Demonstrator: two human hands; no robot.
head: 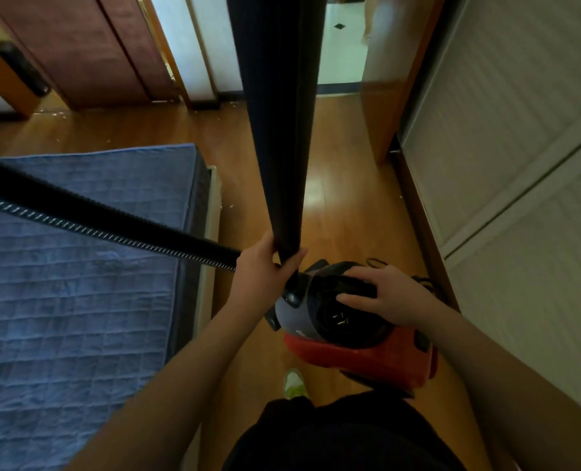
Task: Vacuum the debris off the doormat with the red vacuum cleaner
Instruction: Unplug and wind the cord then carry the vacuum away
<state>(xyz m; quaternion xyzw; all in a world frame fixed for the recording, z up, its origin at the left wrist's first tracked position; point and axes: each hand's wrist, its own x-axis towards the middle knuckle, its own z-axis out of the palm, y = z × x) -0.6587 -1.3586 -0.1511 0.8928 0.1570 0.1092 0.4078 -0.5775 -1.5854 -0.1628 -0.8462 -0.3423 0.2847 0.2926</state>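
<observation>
Left hand (265, 263): clamped round the black tube (275, 130), which rises far upward.
Right hand (387, 295): fingers spread flat on the vacuum cleaner (357, 334).
Vacuum cleaner: held near, right of the bed (78, 249).
Hose (95, 219): stretches left over the bed.

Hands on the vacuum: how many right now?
2. The left hand grips the base of the black tube beside the ribbed hose. The right hand rests on top of the red vacuum cleaner, fingers spread.

My L hand (265, 263) grips black wand (275, 130) w/ hose (95, 226); R hand (387, 294) rests on red vacuum (367, 355); blue mattress (78, 266) left.
</observation>
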